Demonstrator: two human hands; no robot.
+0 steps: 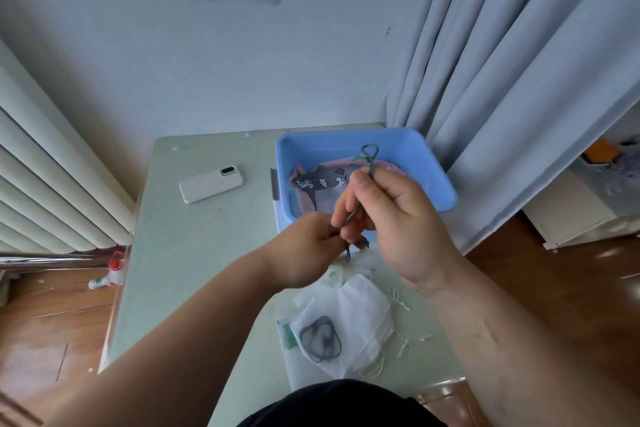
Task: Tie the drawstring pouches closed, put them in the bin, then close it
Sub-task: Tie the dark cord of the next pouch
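Observation:
My right hand (394, 218) pinches a dark green drawstring (370, 154) and holds it raised, its knotted loop above my fingers. My left hand (304, 250) grips the lower end of the same cord just above a pale printed pouch (349, 265) lying on the table. A white mesh pouch (349, 326) with a dark coiled cable inside lies nearer to me, white strings trailing at its right. The open blue bin (433, 170) stands behind my hands and holds a grey unicorn-print pouch (322, 182) on pinkish fabric.
A white phone (210, 184) lies on the pale green table (194, 253) at the left. A flat lid-like piece (275, 184) sits against the bin's left side. A radiator stands at the left, grey curtains at the right, wooden floor all around.

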